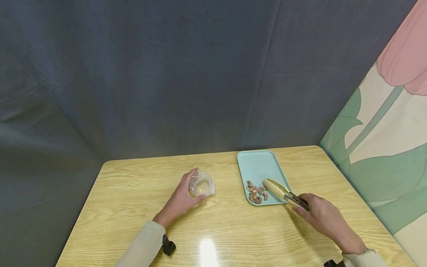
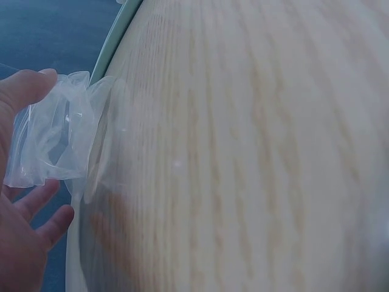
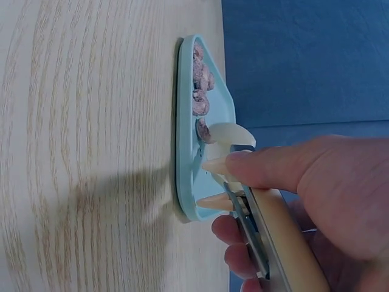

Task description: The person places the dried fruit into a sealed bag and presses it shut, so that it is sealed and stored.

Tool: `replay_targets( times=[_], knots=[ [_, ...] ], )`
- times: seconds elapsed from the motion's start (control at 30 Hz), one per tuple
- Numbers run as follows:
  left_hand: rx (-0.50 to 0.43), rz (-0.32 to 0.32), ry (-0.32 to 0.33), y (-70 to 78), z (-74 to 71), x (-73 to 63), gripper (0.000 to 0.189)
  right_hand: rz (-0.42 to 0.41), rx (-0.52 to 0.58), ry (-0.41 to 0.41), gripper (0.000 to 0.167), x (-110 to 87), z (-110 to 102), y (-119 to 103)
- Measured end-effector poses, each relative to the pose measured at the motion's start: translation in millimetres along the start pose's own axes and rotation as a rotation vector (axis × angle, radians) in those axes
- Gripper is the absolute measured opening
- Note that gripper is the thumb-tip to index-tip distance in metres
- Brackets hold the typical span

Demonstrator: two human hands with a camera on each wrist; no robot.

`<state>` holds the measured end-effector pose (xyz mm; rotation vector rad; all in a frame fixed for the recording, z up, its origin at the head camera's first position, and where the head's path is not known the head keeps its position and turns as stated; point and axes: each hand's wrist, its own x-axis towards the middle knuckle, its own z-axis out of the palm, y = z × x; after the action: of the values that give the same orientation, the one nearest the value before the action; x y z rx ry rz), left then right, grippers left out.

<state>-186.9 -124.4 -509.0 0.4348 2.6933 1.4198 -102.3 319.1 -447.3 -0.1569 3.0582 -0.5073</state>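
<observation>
My left hand (image 1: pixel 182 199) holds a clear plastic bag (image 1: pixel 202 184) upright on the table, its mouth spread open, with thumb and fingers on either side. In the left wrist view the crinkled bag (image 2: pixel 58 137) sits between the thumb and the fingers. My right hand (image 1: pixel 321 216) grips a pair of tongs (image 1: pixel 277 189) with cream-coloured heads and metal arms. Their heads reach over a light blue tray (image 1: pixel 257 161), right beside several brown-skinned cashews (image 1: pixel 255 199) gathered at its near left end. In the right wrist view one cashew (image 3: pixel 203 130) lies against the tong tip; whether it is pinched I cannot tell.
Both the bag and the tray rest on a light wood-grain table (image 1: pixel 116 207). A dark grey curtain (image 1: pixel 166 92) hangs behind and to the left. At the right stands a wall panel (image 1: pixel 393 167) with a pink flower and green leaves.
</observation>
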Motion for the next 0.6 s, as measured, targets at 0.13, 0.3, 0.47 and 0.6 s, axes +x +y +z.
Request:
replay_targets(
  times=[0.13,0.3,0.47,0.6],
  knots=[
    [0.009,-0.019,0.011,-0.2,-0.2,0.8,0.106,0.007,0.004,0.001,0.028,-0.5,-1.0,0.4],
    [0.011,-0.043,0.010,0.5,-0.9,1.0,0.109,0.022,-0.002,-0.006,0.032,-1.8,-0.8,0.8],
    [0.002,-0.040,0.003,0.6,-0.7,1.6,0.108,-0.006,-0.036,0.026,0.034,-3.9,0.6,0.4],
    [-0.005,-0.038,0.000,0.5,0.0,2.1,0.106,-0.020,-0.067,0.051,0.037,-5.9,1.7,-1.3]
  ],
)
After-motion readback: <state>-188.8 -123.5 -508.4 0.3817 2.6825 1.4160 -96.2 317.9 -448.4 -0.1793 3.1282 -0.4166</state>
